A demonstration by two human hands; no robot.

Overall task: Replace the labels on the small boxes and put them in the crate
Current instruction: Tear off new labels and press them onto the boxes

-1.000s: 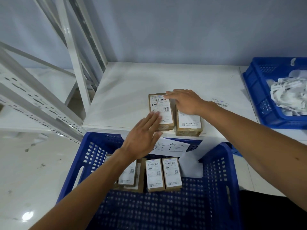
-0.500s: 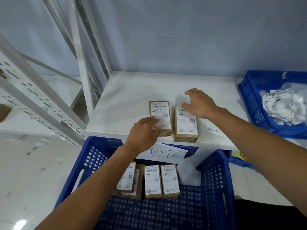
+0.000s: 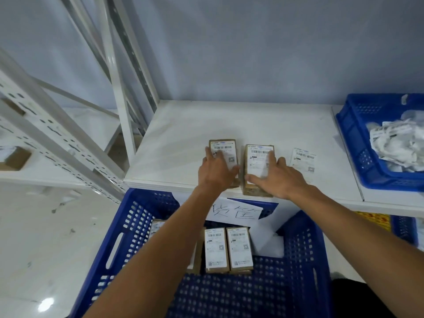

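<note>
Two small cardboard boxes were laid side by side near the front edge of the white shelf [image 3: 183, 138]. The left hand [image 3: 216, 174] was spread flat over the left box [image 3: 226, 145], fingers straight. The right hand [image 3: 281, 180] was pressed open on the right box [image 3: 257, 154], fingers splayed across its label. A loose label [image 3: 302, 159] was seen near the right box. Labelled boxes [image 3: 239, 247] were held in the blue crate [image 3: 302, 260] below.

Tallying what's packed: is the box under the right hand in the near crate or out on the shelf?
Out. The box lies flat on the white shelf under the right hand, outside the near crate.
</note>
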